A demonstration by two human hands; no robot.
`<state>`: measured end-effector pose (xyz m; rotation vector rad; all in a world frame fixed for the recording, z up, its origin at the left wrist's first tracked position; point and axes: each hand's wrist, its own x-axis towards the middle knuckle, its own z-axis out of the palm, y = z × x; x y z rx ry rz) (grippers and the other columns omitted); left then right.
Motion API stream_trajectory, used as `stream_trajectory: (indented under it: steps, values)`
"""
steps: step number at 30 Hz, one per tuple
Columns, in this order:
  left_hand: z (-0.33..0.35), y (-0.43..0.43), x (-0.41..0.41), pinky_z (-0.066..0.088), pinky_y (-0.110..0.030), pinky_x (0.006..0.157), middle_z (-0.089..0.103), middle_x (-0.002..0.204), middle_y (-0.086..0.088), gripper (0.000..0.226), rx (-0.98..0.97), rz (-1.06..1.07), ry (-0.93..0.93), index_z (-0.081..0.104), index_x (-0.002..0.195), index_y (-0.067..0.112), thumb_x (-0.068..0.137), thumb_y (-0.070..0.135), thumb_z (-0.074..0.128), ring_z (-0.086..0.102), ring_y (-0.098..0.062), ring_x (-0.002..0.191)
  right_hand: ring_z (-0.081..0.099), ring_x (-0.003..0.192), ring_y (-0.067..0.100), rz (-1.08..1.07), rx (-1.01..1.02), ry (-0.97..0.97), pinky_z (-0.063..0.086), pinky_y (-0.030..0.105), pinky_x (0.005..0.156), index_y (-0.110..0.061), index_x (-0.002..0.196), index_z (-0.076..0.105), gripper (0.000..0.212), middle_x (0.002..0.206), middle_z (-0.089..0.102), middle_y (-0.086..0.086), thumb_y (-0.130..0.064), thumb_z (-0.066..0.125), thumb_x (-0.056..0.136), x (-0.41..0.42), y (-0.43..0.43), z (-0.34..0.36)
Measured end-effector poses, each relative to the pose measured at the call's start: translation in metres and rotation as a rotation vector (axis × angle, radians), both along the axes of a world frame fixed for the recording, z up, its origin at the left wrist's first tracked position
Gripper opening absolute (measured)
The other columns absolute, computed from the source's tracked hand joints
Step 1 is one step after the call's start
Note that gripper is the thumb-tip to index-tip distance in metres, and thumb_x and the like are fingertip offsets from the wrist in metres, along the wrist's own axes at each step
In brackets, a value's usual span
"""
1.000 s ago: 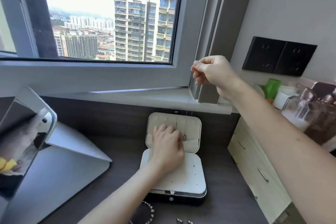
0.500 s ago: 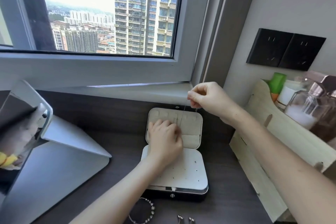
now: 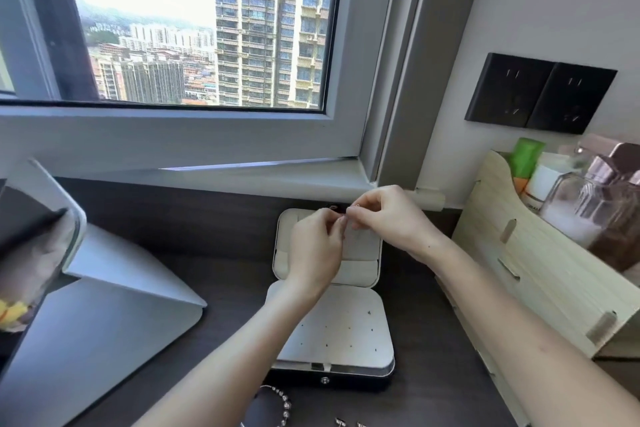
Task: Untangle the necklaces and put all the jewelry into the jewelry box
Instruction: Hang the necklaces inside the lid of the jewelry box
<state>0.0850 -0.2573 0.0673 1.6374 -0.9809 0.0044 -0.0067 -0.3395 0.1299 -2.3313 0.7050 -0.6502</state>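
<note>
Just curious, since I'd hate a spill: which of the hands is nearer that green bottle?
Right. The right hand is over the jewelry box lid, left of the green bottle; the left hand is farther left still.

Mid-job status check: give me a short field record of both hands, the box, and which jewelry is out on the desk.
left hand: fingertips pinch at the necklace, above the lid's top edge
right hand: pinches the same small glinting piece; the chain is too fine to see
jewelry box: open, lid on the window side
bracelet: on the desk, in front of the box
earrings: two small pieces on the desk at the picture's bottom edge
</note>
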Motion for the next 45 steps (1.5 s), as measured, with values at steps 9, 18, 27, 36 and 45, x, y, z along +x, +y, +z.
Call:
stream_trajectory:
  steps: [9, 18, 27, 36, 45]
  values:
    - [-0.006, -0.01, -0.006, 0.044, -0.035, 0.067, 0.07, 0.082, -0.006, 0.023, 0.118, 0.259, -0.073, 0.068, 0.084, 0.007, 0.092, 0.022, 0.053, 0.062, -0.025, 0.081, 0.064, 0.068, 0.015, -0.417, -0.126, -0.184, 0.047, 0.028, 0.066, -0.014, 0.062, 0.069, 0.027, 0.062, 0.068, -0.003, -0.028, 0.065, 0.085, 0.007, 0.006, -0.043]
    - [-0.004, -0.02, -0.007, 0.026, -0.031, 0.061, 0.07, 0.093, -0.003, 0.026, 0.317, 0.365, -0.171, 0.067, 0.092, 0.012, 0.093, 0.029, 0.048, 0.06, -0.023, 0.089, 0.056, 0.055, 0.02, -0.562, -0.19, -0.174, 0.031, 0.024, 0.054, -0.016, 0.051, 0.051, 0.036, 0.05, 0.051, -0.004, -0.023, 0.06, 0.085, 0.021, 0.014, -0.058]
    - [-0.006, -0.022, -0.004, 0.026, -0.032, 0.057, 0.069, 0.083, -0.016, 0.022, 0.244, 0.371, -0.226, 0.063, 0.083, 0.002, 0.091, 0.021, 0.054, 0.062, -0.036, 0.077, 0.063, 0.064, 0.019, -0.543, -0.318, -0.176, 0.034, 0.024, 0.055, -0.01, 0.075, 0.068, 0.025, 0.068, 0.068, 0.003, -0.027, 0.057, 0.09, 0.019, 0.015, -0.058]
    - [-0.016, -0.017, -0.003, 0.026, -0.031, 0.06, 0.068, 0.095, -0.012, 0.03, 0.401, 0.363, -0.383, 0.063, 0.092, 0.007, 0.097, 0.029, 0.043, 0.061, -0.031, 0.088, 0.06, 0.069, 0.019, -0.491, -0.274, -0.073, 0.036, 0.024, 0.059, -0.01, 0.076, 0.065, 0.02, 0.072, 0.065, 0.002, -0.023, 0.057, 0.09, 0.01, 0.015, -0.061]
    - [-0.022, -0.001, -0.003, 0.029, -0.027, 0.061, 0.068, 0.095, -0.002, 0.022, 0.435, 0.274, -0.423, 0.067, 0.095, 0.015, 0.092, 0.026, 0.048, 0.061, -0.025, 0.09, 0.062, 0.084, 0.009, -0.272, -0.145, -0.248, 0.05, 0.022, 0.08, -0.013, 0.097, 0.069, 0.02, 0.089, 0.069, -0.001, -0.002, 0.062, 0.083, 0.003, 0.016, -0.045]
